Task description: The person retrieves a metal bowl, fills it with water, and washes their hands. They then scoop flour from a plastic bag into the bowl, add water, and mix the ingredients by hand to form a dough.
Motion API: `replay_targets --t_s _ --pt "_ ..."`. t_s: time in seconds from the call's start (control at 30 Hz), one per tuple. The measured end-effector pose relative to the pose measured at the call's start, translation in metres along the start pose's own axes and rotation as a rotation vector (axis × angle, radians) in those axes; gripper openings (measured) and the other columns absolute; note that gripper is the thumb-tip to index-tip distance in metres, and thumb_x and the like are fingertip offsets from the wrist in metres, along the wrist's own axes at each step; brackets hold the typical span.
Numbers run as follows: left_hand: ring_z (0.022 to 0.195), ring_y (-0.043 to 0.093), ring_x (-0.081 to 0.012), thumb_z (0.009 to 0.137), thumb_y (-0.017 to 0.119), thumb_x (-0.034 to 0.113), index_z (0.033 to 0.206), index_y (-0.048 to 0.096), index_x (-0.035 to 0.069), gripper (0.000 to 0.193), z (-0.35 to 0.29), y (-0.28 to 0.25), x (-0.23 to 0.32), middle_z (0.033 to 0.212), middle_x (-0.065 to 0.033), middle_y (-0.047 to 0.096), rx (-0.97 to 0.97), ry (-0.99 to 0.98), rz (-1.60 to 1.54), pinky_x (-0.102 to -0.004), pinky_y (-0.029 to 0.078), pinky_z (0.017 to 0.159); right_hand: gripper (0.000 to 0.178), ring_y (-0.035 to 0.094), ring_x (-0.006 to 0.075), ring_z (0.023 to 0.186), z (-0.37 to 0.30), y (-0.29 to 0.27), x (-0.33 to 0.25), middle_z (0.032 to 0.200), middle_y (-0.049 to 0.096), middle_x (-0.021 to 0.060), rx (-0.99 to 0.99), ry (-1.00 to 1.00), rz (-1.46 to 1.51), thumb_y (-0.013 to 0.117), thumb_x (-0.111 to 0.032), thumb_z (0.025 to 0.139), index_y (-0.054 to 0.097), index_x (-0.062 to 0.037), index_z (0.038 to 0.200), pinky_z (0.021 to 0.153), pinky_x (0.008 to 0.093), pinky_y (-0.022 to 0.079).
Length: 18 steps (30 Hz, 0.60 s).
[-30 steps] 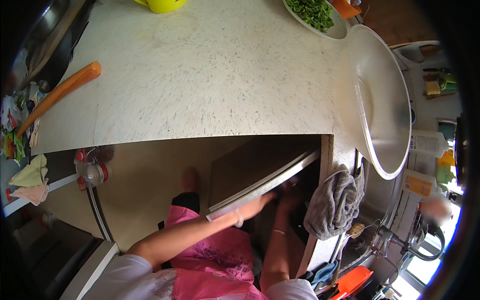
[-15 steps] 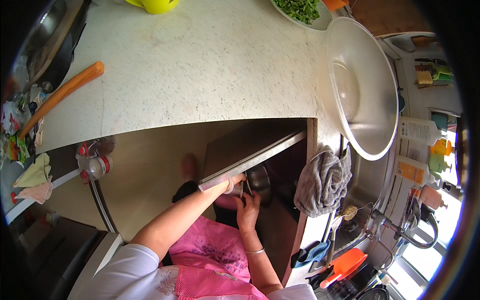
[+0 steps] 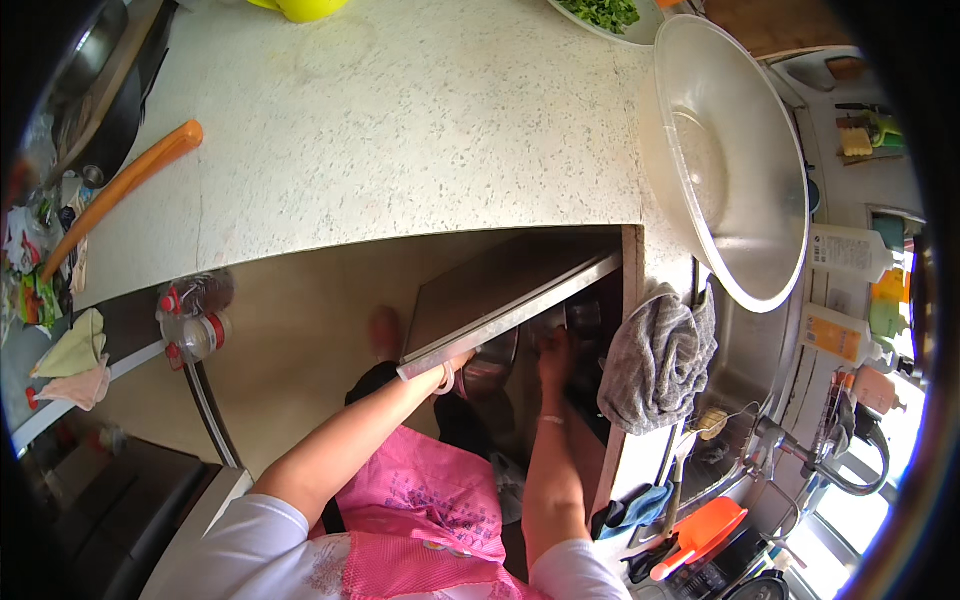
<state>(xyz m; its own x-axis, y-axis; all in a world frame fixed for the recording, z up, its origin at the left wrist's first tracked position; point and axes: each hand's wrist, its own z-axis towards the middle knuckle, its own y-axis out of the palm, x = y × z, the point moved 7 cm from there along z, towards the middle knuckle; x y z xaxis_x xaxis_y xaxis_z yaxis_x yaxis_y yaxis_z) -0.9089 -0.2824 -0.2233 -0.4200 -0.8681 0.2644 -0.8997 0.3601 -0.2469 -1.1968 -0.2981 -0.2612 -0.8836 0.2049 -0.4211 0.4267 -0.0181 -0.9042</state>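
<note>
My left hand (image 3: 461, 361) is at the lower edge of a slanted, metal-edged cabinet door (image 3: 510, 318), under the counter. It grips the rim of a shiny metal bowl (image 3: 492, 366); the door edge hides most of its fingers. My right hand (image 3: 556, 352) reaches deeper into the dark cabinet, right of the bowl. It is close to another metal vessel (image 3: 582, 316), and shadow blurs its fingers, so what they hold does not show.
Above lies the speckled counter (image 3: 420, 130), with a large translucent basin (image 3: 730, 170) and a plate of chopped greens (image 3: 625, 38). A grey towel (image 3: 660, 360) hangs beside the sink (image 3: 745, 350). Plastic bottles (image 3: 198, 310) stand low at the left. An orange scoop (image 3: 705, 530) lies lower right.
My right hand has left the bowl and moved up and right, deeper into the cabinet. The bowl has shifted left together with my left hand.
</note>
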Motion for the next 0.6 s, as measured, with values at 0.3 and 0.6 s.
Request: replay_targets --t_s 0.3,0.6 --pt "0.054 0.039 -0.0136 0.070 0.061 0.019 0.069 0.054 0.003 0.018 -0.032 -0.008 0.026 0.061 -0.0006 0.047 -0.178 0.329 -0.002 -0.0336 0.031 0.050 0.034 0.059 0.0242 0.092 0.024 0.019 0.004 0.098 0.063 0.0144 -0.273 0.194 0.129 0.065 -0.023 0.083 0.060 0.0003 0.107 0.082 0.0375 0.047" --pt "0.054 0.048 -0.0136 0.065 0.063 0.011 0.070 0.052 0.005 0.013 -0.094 -0.025 0.033 0.057 -0.0031 0.050 -0.269 0.458 -0.172 -0.0312 0.037 0.047 0.046 0.067 0.0260 0.074 0.021 -0.319 -0.250 0.087 0.064 0.0151 0.052 0.408 1.226 0.056 -0.032 0.092 0.048 0.0039 0.119 0.061 0.0303 0.057"
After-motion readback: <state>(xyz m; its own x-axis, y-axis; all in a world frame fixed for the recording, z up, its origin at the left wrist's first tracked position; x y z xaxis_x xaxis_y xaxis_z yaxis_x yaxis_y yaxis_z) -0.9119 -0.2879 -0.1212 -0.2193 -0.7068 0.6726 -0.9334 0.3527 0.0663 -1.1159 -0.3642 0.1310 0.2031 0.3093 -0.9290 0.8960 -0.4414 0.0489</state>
